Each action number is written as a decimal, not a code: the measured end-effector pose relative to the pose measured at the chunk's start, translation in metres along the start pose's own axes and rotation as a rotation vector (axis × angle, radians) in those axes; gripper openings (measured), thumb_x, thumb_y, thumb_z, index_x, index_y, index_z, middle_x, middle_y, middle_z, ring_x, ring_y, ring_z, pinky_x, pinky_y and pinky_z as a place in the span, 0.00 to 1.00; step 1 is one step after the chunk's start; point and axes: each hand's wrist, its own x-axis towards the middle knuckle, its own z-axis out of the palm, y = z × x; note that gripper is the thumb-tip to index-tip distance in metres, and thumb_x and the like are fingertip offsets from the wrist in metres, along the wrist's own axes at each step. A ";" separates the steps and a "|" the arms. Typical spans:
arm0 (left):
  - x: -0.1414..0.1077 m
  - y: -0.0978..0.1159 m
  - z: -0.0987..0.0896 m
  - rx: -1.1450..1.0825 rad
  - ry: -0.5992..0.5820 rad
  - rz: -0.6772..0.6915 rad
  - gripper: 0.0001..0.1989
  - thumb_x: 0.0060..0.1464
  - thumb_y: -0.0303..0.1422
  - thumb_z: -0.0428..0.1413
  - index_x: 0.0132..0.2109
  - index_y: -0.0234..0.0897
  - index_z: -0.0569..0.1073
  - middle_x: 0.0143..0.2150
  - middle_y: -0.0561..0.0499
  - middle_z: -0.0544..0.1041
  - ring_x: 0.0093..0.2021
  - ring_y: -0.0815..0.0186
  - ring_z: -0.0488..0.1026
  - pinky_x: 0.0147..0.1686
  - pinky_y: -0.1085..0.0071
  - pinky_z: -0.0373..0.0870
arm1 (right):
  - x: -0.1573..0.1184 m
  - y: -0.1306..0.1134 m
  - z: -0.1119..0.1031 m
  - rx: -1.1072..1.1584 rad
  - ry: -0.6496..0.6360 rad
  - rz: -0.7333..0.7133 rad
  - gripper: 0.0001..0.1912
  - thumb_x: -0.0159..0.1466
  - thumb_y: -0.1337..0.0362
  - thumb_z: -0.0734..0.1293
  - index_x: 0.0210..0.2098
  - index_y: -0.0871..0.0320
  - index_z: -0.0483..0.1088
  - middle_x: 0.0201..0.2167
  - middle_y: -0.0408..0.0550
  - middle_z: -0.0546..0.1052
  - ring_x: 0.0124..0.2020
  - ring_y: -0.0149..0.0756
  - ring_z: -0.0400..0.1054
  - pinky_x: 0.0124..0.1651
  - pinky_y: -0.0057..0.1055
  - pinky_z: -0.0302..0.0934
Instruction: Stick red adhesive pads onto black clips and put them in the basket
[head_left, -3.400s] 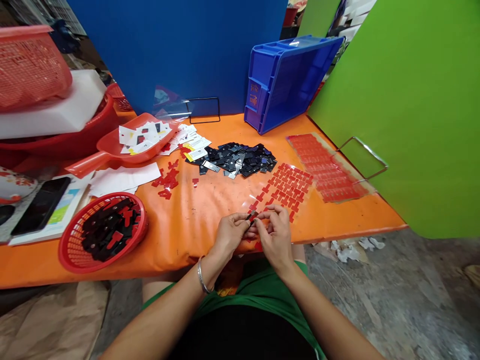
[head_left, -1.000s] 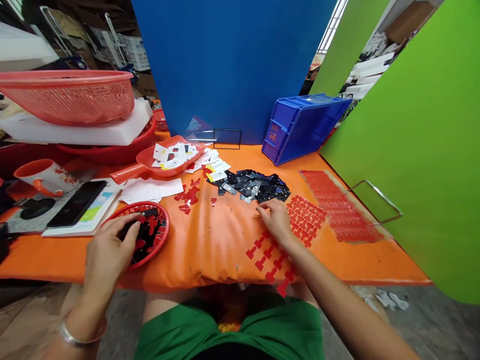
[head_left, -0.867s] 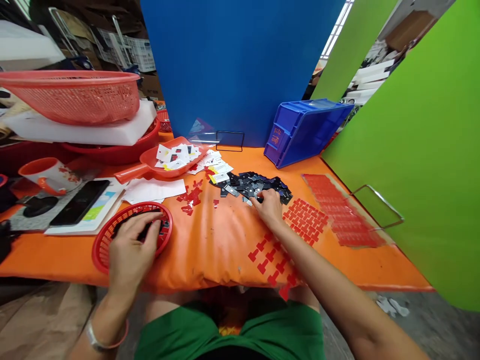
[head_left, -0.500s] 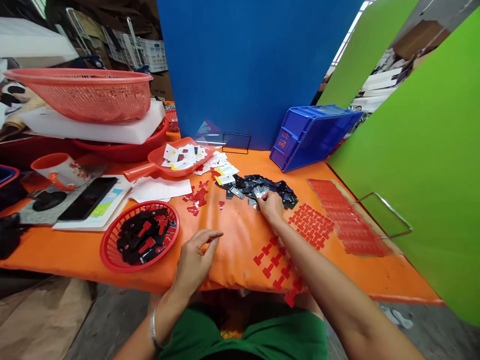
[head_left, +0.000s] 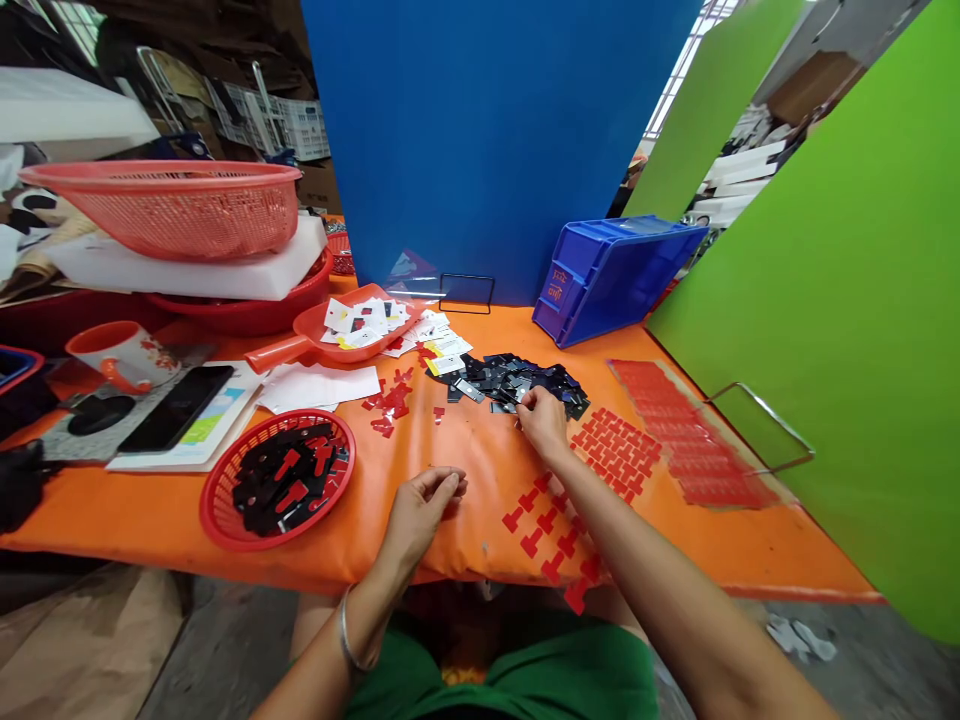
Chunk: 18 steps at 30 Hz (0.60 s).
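My right hand [head_left: 543, 422] is at the near edge of a pile of small black flat pieces [head_left: 491, 375], thumb and fingertips pinched together. Whatever is between its fingertips is too small and hidden to name. My left hand [head_left: 420, 512] hovers over the front of the orange table, between the red basket and the T-shaped pieces. Its fingers are loosely bent with the thumb close by, and no object shows in them. Red T-shaped pieces [head_left: 616, 450] lie in rows beside and partly under my right forearm. The red basket [head_left: 217, 512] holds black pieces, several with red pieces on them.
An orange dustpan [head_left: 307, 325] bears white cards. Loose red pieces [head_left: 390, 400] lie before it. A phone [head_left: 176, 408] and a mug [head_left: 120, 350] stand left. A blue bin [head_left: 607, 290] lies at the back; a red sheet [head_left: 682, 430] lies right, by the green panel [head_left: 840, 300].
My left hand has moved right, its thumb closer to its fingers. My right hand has drawn slightly back from the black pile, and the silvery piece seen at its fingertips no longer shows there.
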 end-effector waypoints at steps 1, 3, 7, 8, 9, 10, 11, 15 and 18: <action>0.002 0.000 0.001 -0.028 0.003 -0.021 0.21 0.44 0.45 0.61 0.39 0.31 0.76 0.36 0.43 0.78 0.36 0.64 0.75 0.38 0.69 0.72 | -0.007 -0.004 -0.001 0.136 -0.047 0.016 0.02 0.50 0.67 0.64 0.24 0.57 0.65 0.22 0.42 0.69 0.25 0.32 0.63 0.28 0.27 0.54; 0.006 0.000 0.003 -0.098 0.002 -0.050 0.23 0.45 0.46 0.60 0.42 0.30 0.75 0.38 0.42 0.77 0.37 0.64 0.75 0.41 0.68 0.71 | -0.028 -0.010 -0.003 0.515 -0.239 0.131 0.07 0.49 0.64 0.68 0.25 0.58 0.64 0.19 0.39 0.67 0.20 0.28 0.59 0.23 0.25 0.52; 0.006 0.003 0.010 -0.168 -0.173 0.036 0.22 0.50 0.44 0.57 0.48 0.34 0.74 0.50 0.41 0.73 0.49 0.62 0.70 0.49 0.67 0.66 | -0.077 -0.019 -0.010 1.119 -0.758 0.465 0.16 0.44 0.64 0.74 0.29 0.60 0.66 0.19 0.37 0.65 0.16 0.20 0.51 0.16 0.19 0.41; 0.005 0.004 0.013 -0.166 -0.235 0.060 0.21 0.52 0.43 0.57 0.49 0.35 0.73 0.51 0.43 0.73 0.50 0.62 0.69 0.50 0.68 0.65 | -0.088 -0.020 -0.012 1.200 -0.833 0.500 0.17 0.44 0.64 0.74 0.30 0.60 0.67 0.20 0.37 0.65 0.15 0.18 0.50 0.15 0.18 0.40; 0.004 0.005 0.015 -0.164 -0.288 0.075 0.19 0.52 0.41 0.56 0.49 0.35 0.73 0.51 0.44 0.73 0.51 0.62 0.69 0.50 0.68 0.64 | -0.097 -0.021 -0.014 1.255 -0.872 0.510 0.18 0.44 0.64 0.75 0.32 0.60 0.67 0.21 0.37 0.65 0.15 0.18 0.49 0.15 0.17 0.39; 0.004 0.005 0.017 -0.162 -0.320 0.082 0.18 0.52 0.40 0.57 0.48 0.35 0.73 0.50 0.45 0.74 0.50 0.63 0.69 0.50 0.68 0.64 | -0.105 -0.021 -0.015 1.276 -0.884 0.501 0.18 0.44 0.64 0.75 0.32 0.60 0.68 0.22 0.38 0.65 0.16 0.17 0.49 0.15 0.17 0.40; 0.004 0.006 0.018 -0.154 -0.323 0.086 0.16 0.51 0.39 0.57 0.46 0.35 0.74 0.48 0.46 0.74 0.48 0.63 0.70 0.49 0.68 0.65 | -0.110 -0.020 -0.017 1.260 -0.866 0.476 0.17 0.46 0.62 0.74 0.33 0.60 0.68 0.23 0.39 0.66 0.16 0.18 0.51 0.15 0.17 0.42; 0.013 0.009 0.018 0.187 -0.131 0.163 0.09 0.48 0.36 0.59 0.34 0.34 0.74 0.33 0.50 0.76 0.35 0.65 0.72 0.37 0.71 0.67 | -0.114 -0.008 -0.017 0.828 -0.524 0.156 0.11 0.57 0.58 0.66 0.35 0.59 0.69 0.28 0.46 0.72 0.22 0.28 0.62 0.22 0.25 0.58; 0.022 0.013 0.016 0.684 -0.032 0.312 0.07 0.50 0.34 0.57 0.34 0.36 0.77 0.30 0.50 0.76 0.33 0.64 0.71 0.35 0.70 0.64 | -0.108 0.008 -0.013 0.391 -0.205 -0.273 0.13 0.62 0.64 0.60 0.45 0.57 0.69 0.40 0.53 0.73 0.37 0.38 0.67 0.39 0.37 0.65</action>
